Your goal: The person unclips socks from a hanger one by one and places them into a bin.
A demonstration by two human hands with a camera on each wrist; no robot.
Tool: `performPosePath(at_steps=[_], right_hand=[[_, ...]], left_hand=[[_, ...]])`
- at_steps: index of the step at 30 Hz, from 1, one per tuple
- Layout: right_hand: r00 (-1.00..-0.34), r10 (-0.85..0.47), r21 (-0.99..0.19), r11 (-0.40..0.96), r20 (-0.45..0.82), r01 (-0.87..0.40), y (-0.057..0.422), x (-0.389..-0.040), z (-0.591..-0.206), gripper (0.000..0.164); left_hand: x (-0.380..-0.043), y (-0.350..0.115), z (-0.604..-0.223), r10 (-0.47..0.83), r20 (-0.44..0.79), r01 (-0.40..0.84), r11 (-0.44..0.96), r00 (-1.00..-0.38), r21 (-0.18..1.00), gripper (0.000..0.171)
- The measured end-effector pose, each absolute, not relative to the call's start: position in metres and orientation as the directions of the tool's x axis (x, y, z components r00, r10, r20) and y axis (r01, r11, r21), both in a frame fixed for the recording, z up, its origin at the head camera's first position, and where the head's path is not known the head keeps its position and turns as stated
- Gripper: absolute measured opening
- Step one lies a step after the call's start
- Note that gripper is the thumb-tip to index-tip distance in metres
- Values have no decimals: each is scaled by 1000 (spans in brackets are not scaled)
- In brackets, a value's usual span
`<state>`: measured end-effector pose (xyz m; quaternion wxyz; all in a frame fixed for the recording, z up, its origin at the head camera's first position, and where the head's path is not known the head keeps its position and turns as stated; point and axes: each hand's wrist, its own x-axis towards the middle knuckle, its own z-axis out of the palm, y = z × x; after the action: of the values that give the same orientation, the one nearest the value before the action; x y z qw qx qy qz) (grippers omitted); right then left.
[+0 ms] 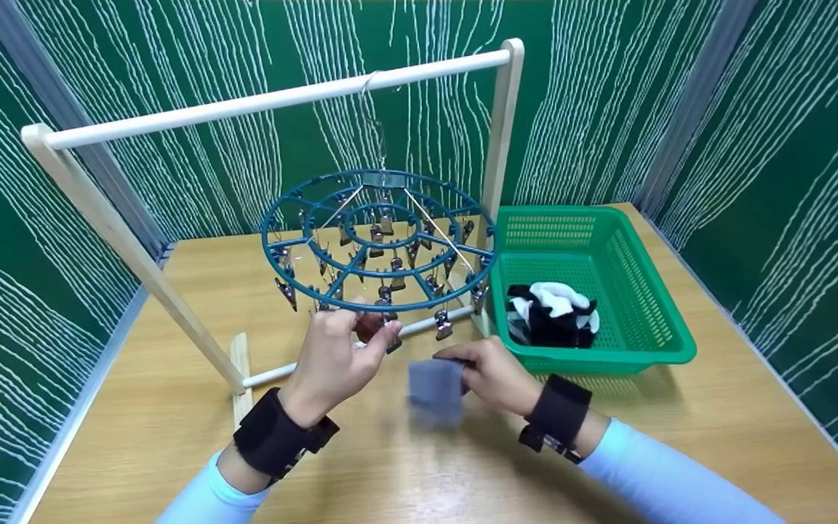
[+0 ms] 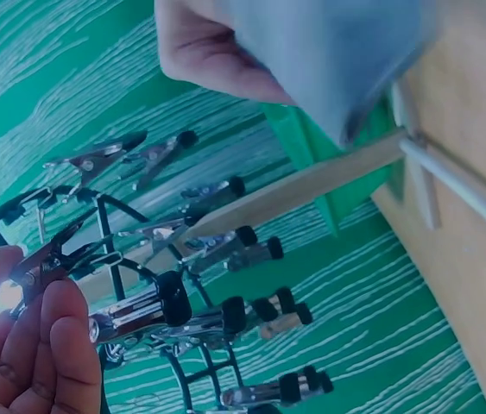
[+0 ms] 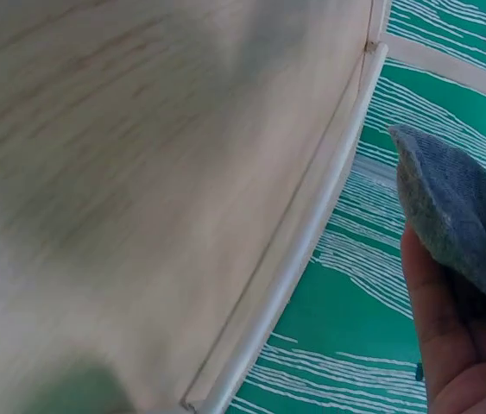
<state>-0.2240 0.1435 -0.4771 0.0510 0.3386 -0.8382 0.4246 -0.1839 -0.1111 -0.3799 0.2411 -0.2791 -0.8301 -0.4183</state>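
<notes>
A round dark teal clip hanger (image 1: pixel 382 179) hangs by its hook, with metal clips dangling from its rings. At its near edge my left hand (image 1: pixel 335 360) pinches one metal clip (image 2: pixel 42 267) between thumb and fingers; the left wrist view shows the clip's jaws pointing away from the fingertips. Lower and to the right, my right hand (image 1: pixel 499 375) holds a grey sock (image 1: pixel 435 393) by one side, just above the table. The sock looks folded flat and is blurred in the head view. In the right wrist view, the thumb lies over the grey fabric (image 3: pixel 450 194).
A wooden rack with a white top bar (image 1: pixel 281 96) carries the hanger; its white lower bar (image 1: pixel 419 325) runs behind my hands. On the right stands a green basket (image 1: pixel 608 356) with black and white cloth items (image 1: pixel 557 313) inside. Green patterned walls enclose the wooden table (image 1: pixel 201 276).
</notes>
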Motion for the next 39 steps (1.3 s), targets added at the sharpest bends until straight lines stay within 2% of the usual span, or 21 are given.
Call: performPosePath(at_steps=[8,21,39], right_hand=[[-824,-477,-748,414,306,-518,168,-223,-446,33],[-826,-396,-660,500,402,-561,214,-229,-398,31],[-909,-165,-632,671,382,-387,282,-277,-355,36]], left_hand=[[-183,-113,-380,242,619,642,505,-747,578,8],[-185,-116,-381,231,614,637,483,-755,601,9],[-187,-116,-379,235,600,625,498,-765,601,12]])
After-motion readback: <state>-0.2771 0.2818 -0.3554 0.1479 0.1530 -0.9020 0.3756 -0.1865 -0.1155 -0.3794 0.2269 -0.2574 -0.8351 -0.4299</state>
